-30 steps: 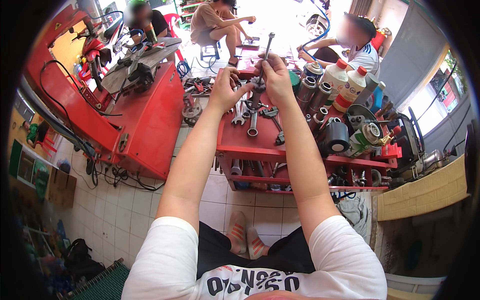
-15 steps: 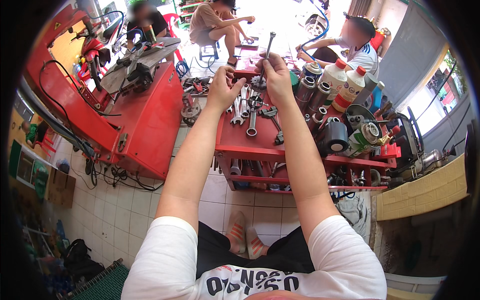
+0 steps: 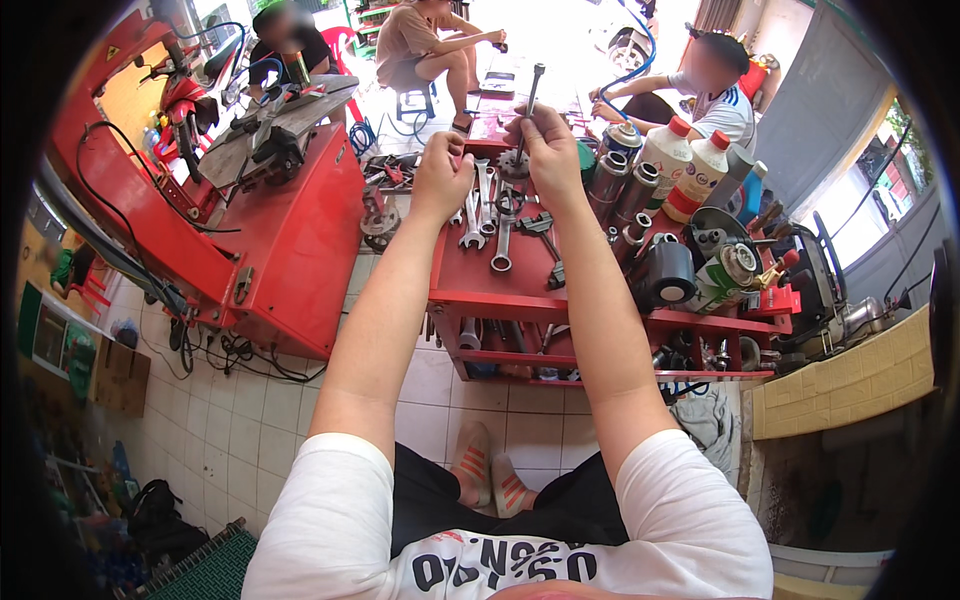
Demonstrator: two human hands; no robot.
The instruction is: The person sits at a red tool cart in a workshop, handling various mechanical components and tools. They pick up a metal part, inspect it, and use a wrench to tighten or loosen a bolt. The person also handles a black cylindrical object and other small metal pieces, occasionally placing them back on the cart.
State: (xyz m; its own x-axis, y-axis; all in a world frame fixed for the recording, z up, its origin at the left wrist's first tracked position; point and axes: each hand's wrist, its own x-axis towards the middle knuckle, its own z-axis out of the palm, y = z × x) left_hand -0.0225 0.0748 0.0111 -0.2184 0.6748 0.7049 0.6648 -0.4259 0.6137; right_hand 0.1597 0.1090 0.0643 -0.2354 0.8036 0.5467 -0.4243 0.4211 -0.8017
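Over the far part of the red tool cart (image 3: 480, 275), my right hand (image 3: 548, 150) is closed around a slim metal rod (image 3: 532, 98) with a thicker end. The rod stands nearly upright, its top above my fingers. To its left, my left hand (image 3: 444, 178) is curled closed, thumb folded in; whatever its fingers hold, if anything, is hidden. Between and below my hands lie a toothed metal gear (image 3: 513, 165), several combination wrenches (image 3: 473, 230) and a ring-ended wrench (image 3: 502, 248). A dark clamp-like tool (image 3: 545, 240) rests beside my right forearm.
Right on the cart stand metal cylinders (image 3: 606, 180), white bottles with red caps (image 3: 702, 175), and a spray can (image 3: 728, 272). A red machine (image 3: 300, 250) stands at left. Three people sit beyond, one on a low stool (image 3: 415, 103). A blue hose (image 3: 650, 50) hangs at the back.
My left thumb, stretched toward the right before, is now folded against the fingers. The rod in my right hand has tilted slightly more upright and shifted a little left.
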